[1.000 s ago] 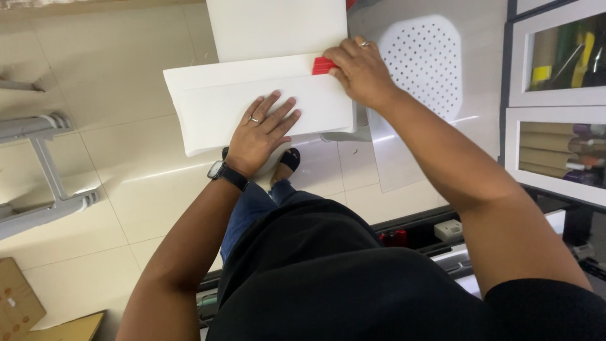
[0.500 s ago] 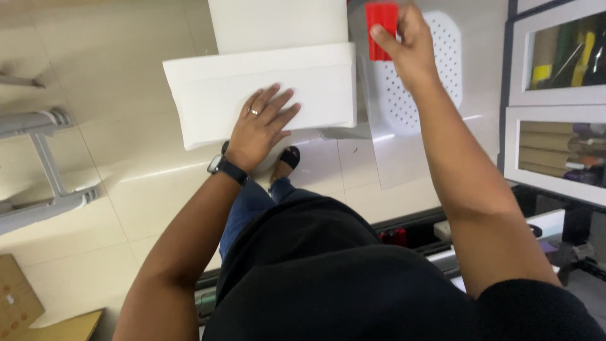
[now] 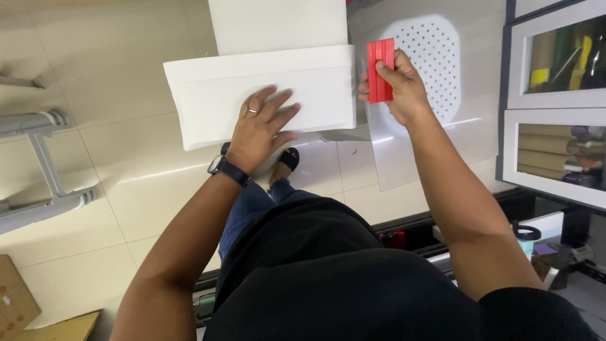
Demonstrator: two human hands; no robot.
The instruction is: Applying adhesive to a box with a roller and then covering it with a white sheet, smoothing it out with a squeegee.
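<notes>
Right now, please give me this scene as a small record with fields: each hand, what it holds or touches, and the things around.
left hand: flat, palm down on the white panel
right hand: grips a red ribbed scraper, lifted clear of the panel
wrist: dark watch on the left
beside: perforated white stool
floor: pale tiles

A white perforated stool (image 3: 435, 60) stands right of the work, framed glass panels (image 3: 555, 63) beyond it, cardboard (image 3: 16, 303) lower left.
</notes>
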